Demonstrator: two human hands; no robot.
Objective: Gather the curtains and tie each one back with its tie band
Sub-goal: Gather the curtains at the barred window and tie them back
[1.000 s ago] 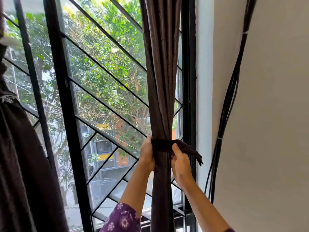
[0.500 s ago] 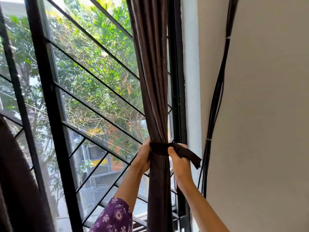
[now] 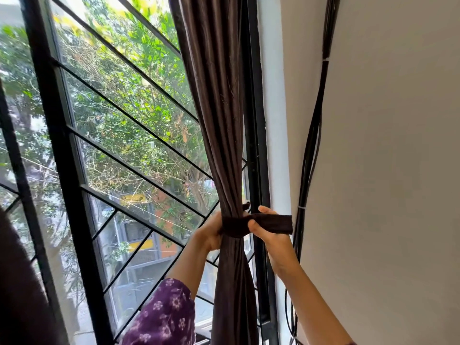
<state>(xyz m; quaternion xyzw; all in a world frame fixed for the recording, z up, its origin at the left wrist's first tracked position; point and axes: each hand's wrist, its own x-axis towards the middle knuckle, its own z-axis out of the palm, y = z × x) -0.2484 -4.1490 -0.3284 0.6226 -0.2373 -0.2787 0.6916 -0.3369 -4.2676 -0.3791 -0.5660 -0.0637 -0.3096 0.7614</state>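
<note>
A dark brown curtain [image 3: 216, 120] hangs gathered into a tight bundle at the window's right side. A dark brown tie band [image 3: 234, 226] is wrapped around its waist. My left hand [image 3: 211, 231] grips the bundle and band from the left, its fingers hidden behind the cloth. My right hand [image 3: 271, 239] pinches the band's free end, which sticks out level to the right toward the wall. A second dark curtain [image 3: 17, 282] fills the lower left corner, blurred.
A black window grille [image 3: 64, 170] with diagonal bars stands to the left, trees and buildings beyond the glass. The black window frame [image 3: 256, 145] runs right behind the curtain. A bundle of black cables [image 3: 311, 145] runs down the white wall [image 3: 385, 170].
The view has shifted right, so the left curtain has slid mostly out of frame. My right hand has pulled the band's free end from drooping to stretched level toward the right.
</note>
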